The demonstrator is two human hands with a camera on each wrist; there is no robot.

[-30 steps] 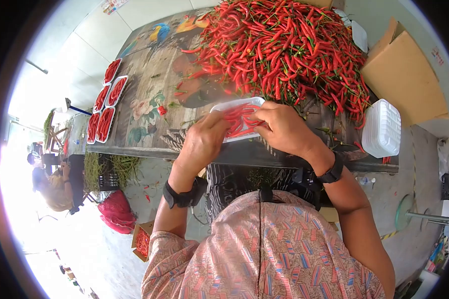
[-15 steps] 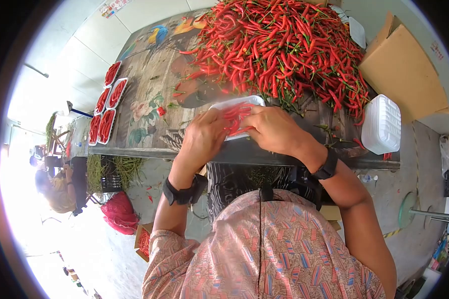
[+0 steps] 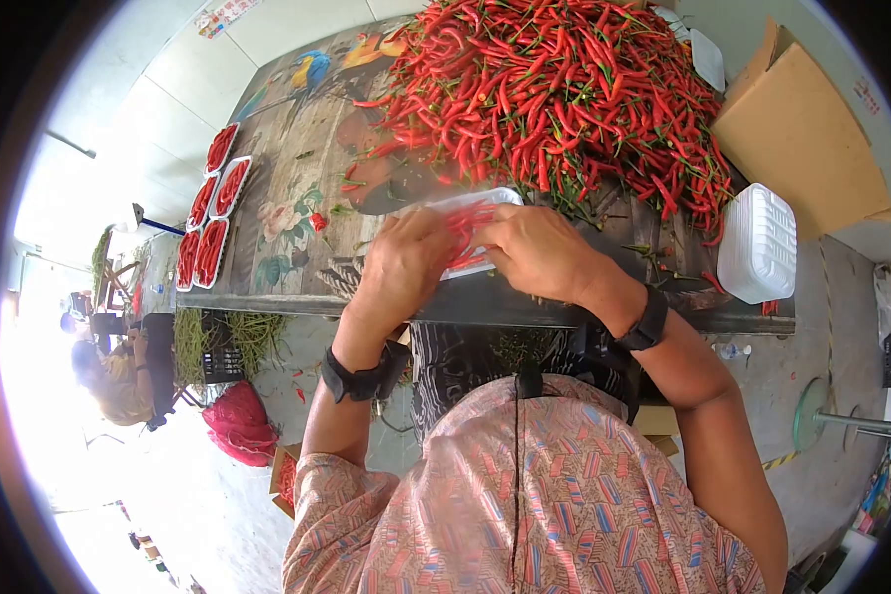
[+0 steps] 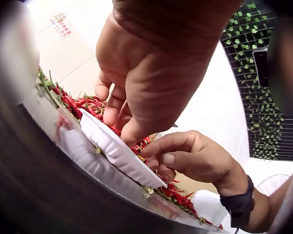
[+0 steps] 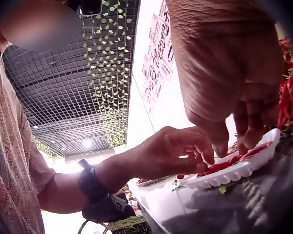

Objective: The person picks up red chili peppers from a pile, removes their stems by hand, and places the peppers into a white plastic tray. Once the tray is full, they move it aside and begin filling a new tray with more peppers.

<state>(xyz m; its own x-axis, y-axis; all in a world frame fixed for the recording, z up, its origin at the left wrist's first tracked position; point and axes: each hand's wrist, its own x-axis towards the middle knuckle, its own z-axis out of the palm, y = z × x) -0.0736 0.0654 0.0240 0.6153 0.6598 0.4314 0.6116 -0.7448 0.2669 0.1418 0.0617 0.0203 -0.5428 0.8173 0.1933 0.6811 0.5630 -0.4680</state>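
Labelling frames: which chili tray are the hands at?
The lone tray, at the table's near edge between the left hand and right hand; the other five trays sit grouped at left.

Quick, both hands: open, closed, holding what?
Left hand: fingers bent over chilies in the tray; grip can't be told.
Right hand: fingers lowered at the same chilies; grip can't be told.

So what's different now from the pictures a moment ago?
The right hand moved a little left, from the tray's right edge to over the red peppers in it, closer to the left hand. I can't see anything clearly picked up or let go. The big pepper pile, five filled trays and white tray stack stayed put.
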